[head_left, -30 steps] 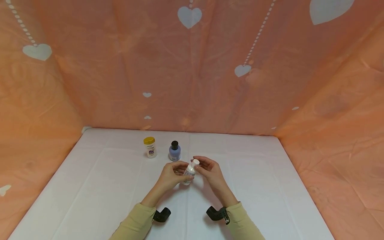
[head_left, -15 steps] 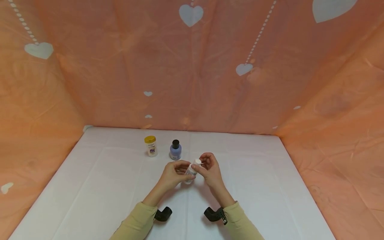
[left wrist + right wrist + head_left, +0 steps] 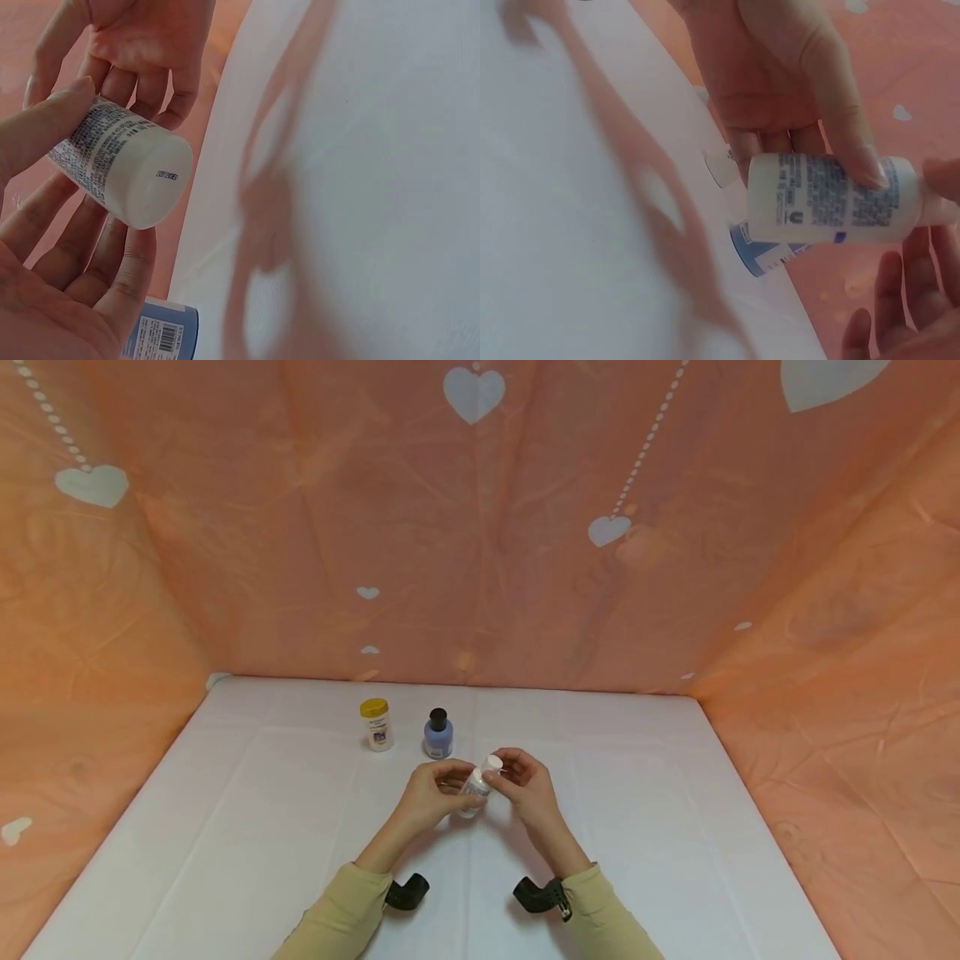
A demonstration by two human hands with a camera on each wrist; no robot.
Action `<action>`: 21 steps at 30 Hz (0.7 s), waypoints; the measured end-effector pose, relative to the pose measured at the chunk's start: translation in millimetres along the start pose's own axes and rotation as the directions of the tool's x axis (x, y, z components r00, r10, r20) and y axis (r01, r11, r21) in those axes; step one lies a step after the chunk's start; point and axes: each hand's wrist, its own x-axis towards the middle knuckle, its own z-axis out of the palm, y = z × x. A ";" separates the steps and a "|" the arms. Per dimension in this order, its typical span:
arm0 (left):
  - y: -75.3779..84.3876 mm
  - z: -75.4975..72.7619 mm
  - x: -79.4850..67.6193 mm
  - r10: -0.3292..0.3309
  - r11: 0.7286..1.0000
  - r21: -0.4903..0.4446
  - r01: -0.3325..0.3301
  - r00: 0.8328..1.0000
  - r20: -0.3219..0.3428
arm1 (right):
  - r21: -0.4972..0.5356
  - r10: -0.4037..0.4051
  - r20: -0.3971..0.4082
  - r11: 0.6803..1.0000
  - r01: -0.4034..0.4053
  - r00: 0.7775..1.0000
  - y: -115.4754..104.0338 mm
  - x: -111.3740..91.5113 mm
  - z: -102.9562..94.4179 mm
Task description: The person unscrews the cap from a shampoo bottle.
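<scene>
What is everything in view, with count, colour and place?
Blue bottle: one, blue, black cap, upright toward the back.
Jar: one, white, yellow lid, upright left of the blue bottle.
White bottle: one, white with print, tilted, nearer the person.
White cap: one, white, at its upper end; seating unclear.
Tabletop: one, white, beneath them.
Drape: count unclear, orange, behind and either side.
Hearts: several, pale, on the drape.
Wrist devices: two, black, one per wrist.
Sleeves: two, khaki, one per arm.
Left grip: one, bare, holding the white bottle.
Right grip: one, bare, pinching the white cap.
</scene>
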 end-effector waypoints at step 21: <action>31.7 -1.4 -6.7 0.005 0.999 -0.037 -0.003 0.997 0.081 | -0.047 -0.018 -0.021 0.999 0.017 1.000 -3.4 3.7 2.9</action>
